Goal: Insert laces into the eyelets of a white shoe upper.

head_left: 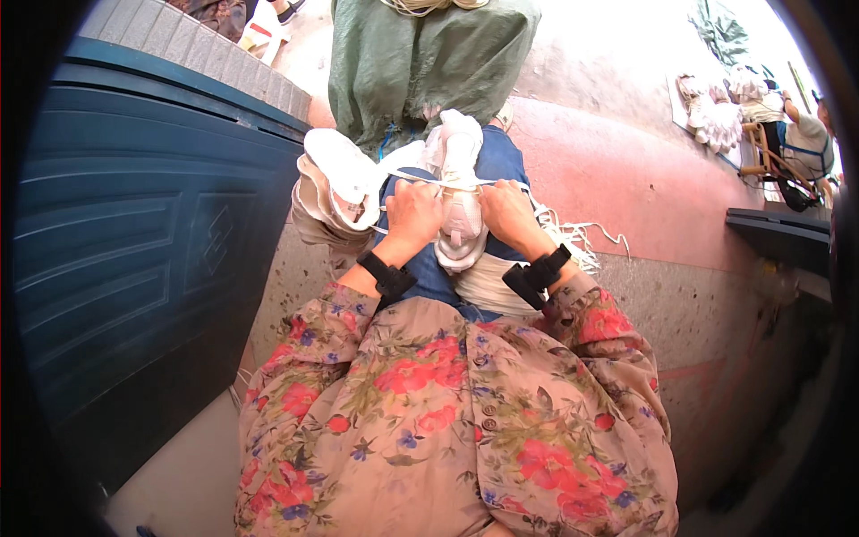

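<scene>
A white lace-up shoe (462,219) rests on my lap, between my two hands. Across its top runs a white shoelace (461,184), pulled out sideways. My left hand (414,213) is closed on the lace at the shoe's left side, its fingers curled. On the other side, my right hand (510,213) grips the lace in the same way, close to the shoe. The fingertips of both hands are partly hidden. Beside my left hand stands a stack of white and beige shoes (333,183).
A bundle of cream laces (497,285) lies under my right forearm, with loose ends trailing right. Ahead stands a green woven sack (429,67). A dark blue panelled door (161,197) is on my left. Far right, more shoes (716,116) sit near another person.
</scene>
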Available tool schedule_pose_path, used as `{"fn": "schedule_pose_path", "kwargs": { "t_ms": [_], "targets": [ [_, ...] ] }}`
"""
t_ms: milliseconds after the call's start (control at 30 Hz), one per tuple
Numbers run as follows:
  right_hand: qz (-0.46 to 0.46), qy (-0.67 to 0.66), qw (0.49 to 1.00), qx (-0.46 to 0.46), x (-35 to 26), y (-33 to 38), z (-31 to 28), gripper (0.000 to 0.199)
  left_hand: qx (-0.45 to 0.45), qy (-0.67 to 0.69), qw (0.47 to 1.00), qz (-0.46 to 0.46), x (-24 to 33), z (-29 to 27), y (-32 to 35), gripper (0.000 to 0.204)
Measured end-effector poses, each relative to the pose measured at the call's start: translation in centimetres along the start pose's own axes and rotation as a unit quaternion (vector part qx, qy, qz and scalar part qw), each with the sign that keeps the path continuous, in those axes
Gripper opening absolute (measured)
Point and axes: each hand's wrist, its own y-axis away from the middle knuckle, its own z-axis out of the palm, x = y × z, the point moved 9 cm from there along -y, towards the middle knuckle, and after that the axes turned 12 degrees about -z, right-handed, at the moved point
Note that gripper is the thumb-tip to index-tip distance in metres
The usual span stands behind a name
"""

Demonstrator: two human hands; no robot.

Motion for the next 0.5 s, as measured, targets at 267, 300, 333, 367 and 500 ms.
{"fn": "schedule_pose_path", "kwargs": {
  "t_ms": [267,300,333,367,500],
  "targets": [
    [0.09,-0.255,0.943,0.192,1.7,1.7,-1.1,0.012,0.088,0.105,0.98,0.142,4.7,-2.6,-2.7,0.022],
    [0.112,-0.264,0.936,0.204,2.2,2.0,-0.5,0.011,0.087,0.108,0.98,0.145,5.6,-2.1,-3.8,0.022],
    [0.122,-0.26,0.937,0.198,2.1,1.9,-0.6,0.01,0.012,0.14,0.978,0.153,6.7,-0.6,-5.0,0.026],
    [0.132,-0.257,0.938,0.192,1.9,2.0,-0.8,0.01,-0.063,0.171,0.97,0.159,7.7,0.8,-5.7,0.032],
    [0.051,-0.178,0.956,0.225,0.5,1.6,-1.4,0.007,-0.373,0.056,0.926,0.023,8.7,5.0,-6.0,0.044]
  ]
}}
